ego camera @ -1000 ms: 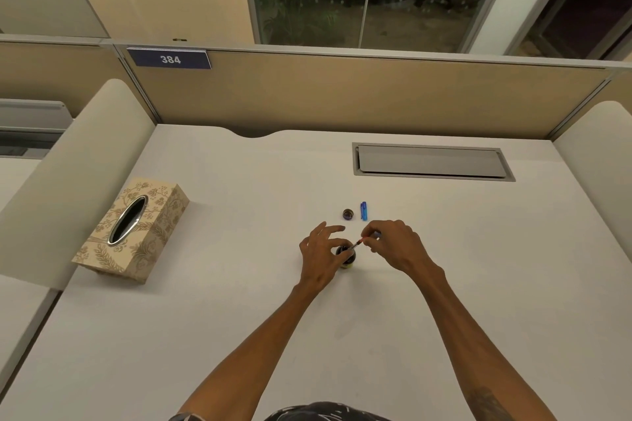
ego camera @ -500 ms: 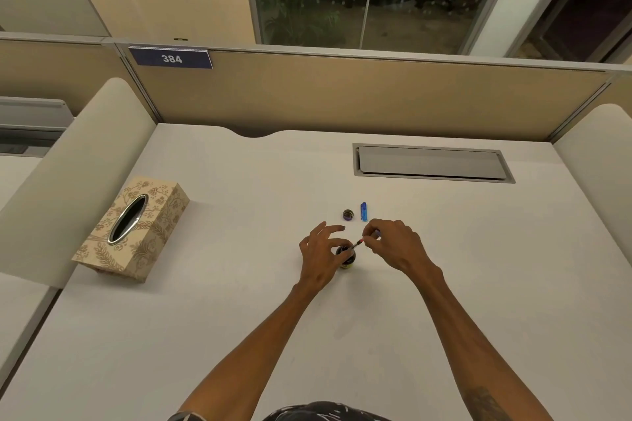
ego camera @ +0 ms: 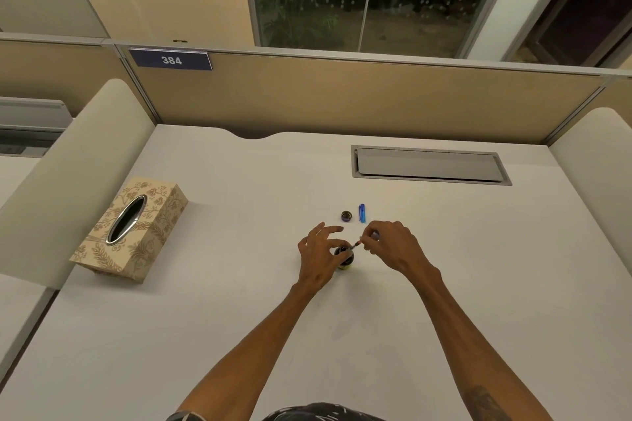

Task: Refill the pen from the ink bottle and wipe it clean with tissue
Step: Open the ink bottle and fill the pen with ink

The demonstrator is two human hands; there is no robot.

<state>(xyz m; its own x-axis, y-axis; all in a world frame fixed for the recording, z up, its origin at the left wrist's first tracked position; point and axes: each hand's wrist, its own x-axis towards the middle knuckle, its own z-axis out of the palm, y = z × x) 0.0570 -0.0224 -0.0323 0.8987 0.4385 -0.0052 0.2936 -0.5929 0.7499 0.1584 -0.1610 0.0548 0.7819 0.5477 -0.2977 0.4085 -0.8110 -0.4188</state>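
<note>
Right hand (ego camera: 390, 244): pinching pen (ego camera: 357, 244), tip slanting down-left into bottle mouth.
Left hand (ego camera: 319, 255): curled around ink bottle (ego camera: 345, 258), steadying.
Tissue box (ego camera: 131, 229): far left of left hand.

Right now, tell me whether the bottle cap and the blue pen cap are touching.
Apart. The head view shows bare desk between the bottle cap and the blue pen cap.
</note>
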